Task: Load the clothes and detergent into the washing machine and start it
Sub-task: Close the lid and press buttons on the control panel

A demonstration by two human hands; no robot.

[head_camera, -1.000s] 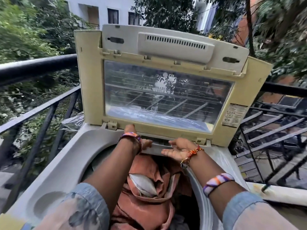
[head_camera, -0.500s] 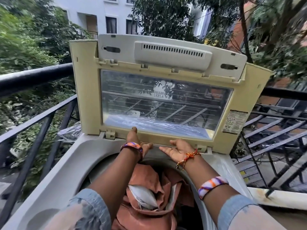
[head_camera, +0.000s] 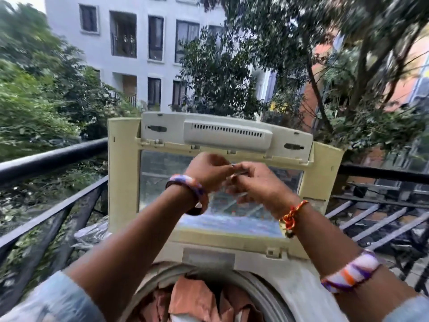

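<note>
Rising from the drum's back rim, where they rested a second ago, the left hand (head_camera: 207,171) and right hand (head_camera: 254,183) now meet in front of the lid (head_camera: 123,177)'s window, fingers curled together around something small and blurred; what they grasp I cannot tell. Orange clothes (head_camera: 192,300) lie in the washing machine (head_camera: 299,296)'s drum. No writing is readable.

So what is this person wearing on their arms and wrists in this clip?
Pale blue sleeves pushed up on both arms. The left hand has a purple, orange and white woven band at the wrist. The right hand has a knotted red-orange thread at the wrist, plus a white, orange and purple band further up the forearm.
</note>
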